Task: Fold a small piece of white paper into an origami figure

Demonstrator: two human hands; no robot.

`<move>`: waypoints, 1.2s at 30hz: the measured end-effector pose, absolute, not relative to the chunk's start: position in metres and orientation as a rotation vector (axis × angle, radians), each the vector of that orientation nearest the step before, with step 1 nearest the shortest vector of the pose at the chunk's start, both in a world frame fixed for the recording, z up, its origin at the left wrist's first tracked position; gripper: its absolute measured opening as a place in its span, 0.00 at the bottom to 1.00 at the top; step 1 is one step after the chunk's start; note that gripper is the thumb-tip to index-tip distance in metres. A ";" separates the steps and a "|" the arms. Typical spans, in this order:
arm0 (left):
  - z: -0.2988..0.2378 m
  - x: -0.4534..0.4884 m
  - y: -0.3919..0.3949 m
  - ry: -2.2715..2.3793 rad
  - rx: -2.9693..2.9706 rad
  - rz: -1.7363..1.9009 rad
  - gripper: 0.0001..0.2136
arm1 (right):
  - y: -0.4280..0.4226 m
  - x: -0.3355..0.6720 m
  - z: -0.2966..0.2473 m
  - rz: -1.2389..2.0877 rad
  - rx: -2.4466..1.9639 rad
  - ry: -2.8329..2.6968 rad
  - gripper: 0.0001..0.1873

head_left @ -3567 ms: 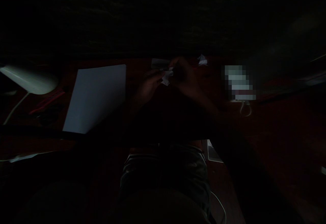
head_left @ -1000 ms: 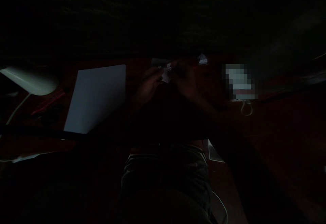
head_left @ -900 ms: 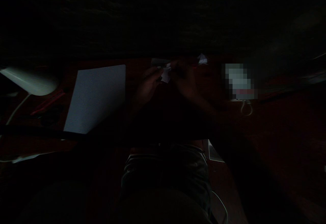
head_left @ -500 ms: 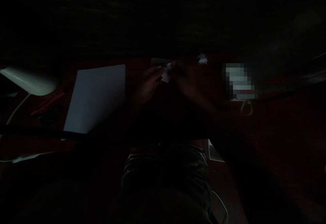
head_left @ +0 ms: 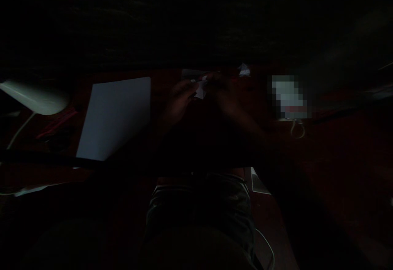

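It's dim, but right of the big white sheet on the bench there's a small folded paper, neither hand clearly nearer. The left hand, on the paper's sheet side, pinches it, nearly closed; the right hand curls at its other side, its grip too dark to tell. I can't make out the paper's long axis. Farther right of the sheet sits a blurred pale object; no brand or writing is legible.

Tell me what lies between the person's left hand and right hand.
In the head view, a small white folded paper lies between the left hand and the right hand.
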State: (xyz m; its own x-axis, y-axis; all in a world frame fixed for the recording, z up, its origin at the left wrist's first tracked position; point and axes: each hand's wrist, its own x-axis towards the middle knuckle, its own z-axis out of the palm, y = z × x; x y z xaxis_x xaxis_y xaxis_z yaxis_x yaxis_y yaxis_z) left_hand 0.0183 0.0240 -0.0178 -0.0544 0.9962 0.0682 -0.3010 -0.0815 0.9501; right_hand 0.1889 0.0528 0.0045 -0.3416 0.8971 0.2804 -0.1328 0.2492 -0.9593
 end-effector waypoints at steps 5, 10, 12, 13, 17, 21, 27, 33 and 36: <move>-0.019 0.019 0.024 0.966 1.017 1.440 0.13 | 0.054 0.188 0.003 1.301 -0.726 -1.518 0.06; -0.022 0.017 0.026 0.934 1.033 1.446 0.15 | 0.056 0.186 0.002 1.248 -0.752 -1.534 0.08; -0.022 0.017 0.026 0.936 1.039 1.444 0.15 | 0.056 0.187 0.003 1.244 -0.755 -1.545 0.07; -0.022 0.017 0.026 0.941 1.040 1.444 0.15 | 0.055 0.187 0.003 1.242 -0.757 -1.544 0.07; -0.020 0.018 0.025 0.955 1.032 1.445 0.13 | 0.057 0.188 0.002 1.217 -0.771 -1.542 0.09; -0.019 0.019 0.024 0.959 1.030 1.451 0.13 | 0.059 0.190 0.000 1.193 -0.778 -1.570 0.11; -0.018 0.018 0.024 0.955 1.062 1.442 0.15 | 0.059 0.189 -0.001 1.183 -0.783 -1.550 0.05; -0.017 0.019 0.023 0.973 1.099 1.449 0.15 | 0.058 0.188 0.002 1.210 -0.826 -1.538 0.06; -0.020 0.019 0.024 0.971 1.102 1.467 0.15 | 0.057 0.189 0.002 1.181 -0.799 -1.573 0.05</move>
State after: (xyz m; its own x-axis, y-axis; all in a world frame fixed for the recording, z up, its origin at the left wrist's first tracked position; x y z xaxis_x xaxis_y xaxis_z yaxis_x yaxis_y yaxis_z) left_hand 0.0190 0.0243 -0.0195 -0.0655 0.9869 0.1472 -0.2497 -0.1590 0.9552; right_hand 0.1889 0.0569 0.0023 -0.3089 0.8985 0.3118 -0.0482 0.3126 -0.9487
